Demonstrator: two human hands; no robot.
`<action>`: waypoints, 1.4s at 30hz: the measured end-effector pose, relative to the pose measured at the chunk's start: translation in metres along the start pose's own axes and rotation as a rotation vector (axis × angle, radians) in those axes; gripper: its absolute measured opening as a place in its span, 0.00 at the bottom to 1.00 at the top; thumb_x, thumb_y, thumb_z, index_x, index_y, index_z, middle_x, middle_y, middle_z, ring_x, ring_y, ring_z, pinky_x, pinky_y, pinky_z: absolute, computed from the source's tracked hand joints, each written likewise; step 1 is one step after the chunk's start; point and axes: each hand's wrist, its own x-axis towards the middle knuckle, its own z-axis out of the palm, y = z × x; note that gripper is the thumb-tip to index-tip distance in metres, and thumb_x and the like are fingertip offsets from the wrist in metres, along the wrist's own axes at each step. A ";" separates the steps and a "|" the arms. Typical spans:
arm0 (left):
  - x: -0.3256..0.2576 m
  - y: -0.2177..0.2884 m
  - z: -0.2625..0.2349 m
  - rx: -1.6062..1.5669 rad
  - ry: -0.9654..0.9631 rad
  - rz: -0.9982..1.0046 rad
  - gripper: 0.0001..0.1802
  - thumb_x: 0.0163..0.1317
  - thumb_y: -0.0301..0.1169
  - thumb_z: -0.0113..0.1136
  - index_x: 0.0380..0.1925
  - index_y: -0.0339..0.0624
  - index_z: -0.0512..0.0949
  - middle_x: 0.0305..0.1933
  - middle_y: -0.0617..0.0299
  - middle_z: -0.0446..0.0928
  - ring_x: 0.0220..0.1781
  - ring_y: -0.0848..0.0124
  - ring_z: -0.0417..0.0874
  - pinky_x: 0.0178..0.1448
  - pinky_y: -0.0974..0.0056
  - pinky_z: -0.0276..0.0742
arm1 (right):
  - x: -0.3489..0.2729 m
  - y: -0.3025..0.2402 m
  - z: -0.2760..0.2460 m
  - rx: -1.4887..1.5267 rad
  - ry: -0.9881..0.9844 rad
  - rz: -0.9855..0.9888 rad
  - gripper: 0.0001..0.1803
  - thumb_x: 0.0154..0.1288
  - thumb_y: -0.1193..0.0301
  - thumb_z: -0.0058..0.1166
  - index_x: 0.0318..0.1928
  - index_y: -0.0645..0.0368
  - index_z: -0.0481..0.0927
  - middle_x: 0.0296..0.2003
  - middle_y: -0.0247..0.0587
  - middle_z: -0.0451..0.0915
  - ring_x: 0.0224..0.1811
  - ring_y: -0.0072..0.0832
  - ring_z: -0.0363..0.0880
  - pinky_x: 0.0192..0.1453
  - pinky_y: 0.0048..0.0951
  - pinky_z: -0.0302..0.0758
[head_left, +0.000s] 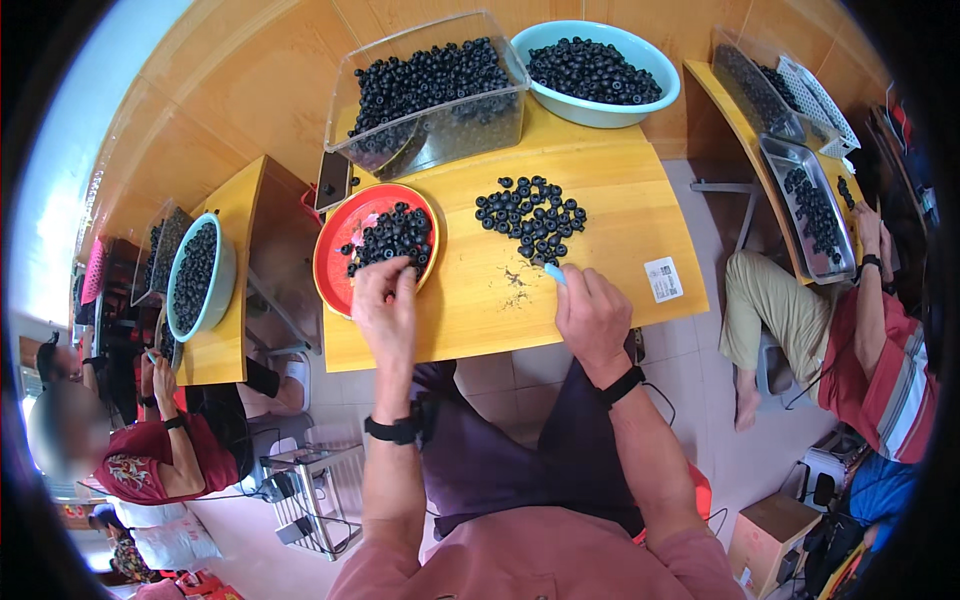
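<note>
Two hands work at the near edge of the yellow table [600, 200] as I watch through the head camera. My left hand [385, 300] lies over the rim of the red plate [335, 255], fingers curled down and pressed together onto the heap of small black rings [392, 235] piled there; I cannot tell whether a ring is pinched between the fingertips. My right hand [592, 315] rests on the tabletop just right of centre, thumb and forefinger pinching a small light-blue tool [554, 272] whose tip points at a loose pile of rings [530, 217] spread directly on the wood. Bits of dark debris [515, 290] lie between the two hands. A white label [663, 279] is stuck near the table's right edge.

Further back stand a clear plastic tub [430, 95] and a teal bowl [600, 70], both full of the same black rings. Both wrists carry black bands. On the right a seated person [880, 350] in a striped shirt works at another table with a metal tray [810, 205]; on the left another person [150, 440] sits beside a second teal bowl [195, 275].
</note>
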 end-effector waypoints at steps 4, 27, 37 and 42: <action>0.028 0.008 0.009 0.150 0.003 0.236 0.19 0.57 0.19 0.71 0.50 0.39 0.85 0.54 0.48 0.80 0.58 0.49 0.81 0.65 0.50 0.77 | 0.004 0.003 0.006 0.004 0.049 -0.003 0.07 0.68 0.70 0.62 0.45 0.56 0.84 0.28 0.38 0.75 0.28 0.38 0.79 0.31 0.40 0.75; -0.030 0.046 0.085 -0.493 -0.330 -0.132 0.10 0.65 0.21 0.73 0.45 0.33 0.86 0.41 0.60 0.85 0.41 0.73 0.88 0.46 0.67 0.84 | 0.004 0.000 0.005 0.006 0.006 0.015 0.07 0.68 0.70 0.63 0.45 0.55 0.84 0.29 0.37 0.76 0.30 0.37 0.81 0.33 0.40 0.77; -0.044 0.038 0.091 -0.614 -0.271 -0.210 0.14 0.65 0.17 0.72 0.49 0.34 0.83 0.44 0.60 0.85 0.44 0.75 0.87 0.50 0.69 0.84 | 0.007 -0.001 0.002 0.076 -0.073 -0.096 0.05 0.66 0.70 0.64 0.40 0.55 0.82 0.26 0.37 0.75 0.29 0.36 0.81 0.31 0.40 0.76; -0.044 0.043 0.089 -0.580 -0.284 -0.173 0.15 0.66 0.16 0.70 0.52 0.34 0.82 0.46 0.61 0.85 0.46 0.76 0.86 0.54 0.70 0.84 | 0.009 0.000 0.002 0.106 -0.095 -0.131 0.05 0.66 0.70 0.63 0.39 0.56 0.82 0.26 0.38 0.75 0.29 0.36 0.81 0.31 0.39 0.76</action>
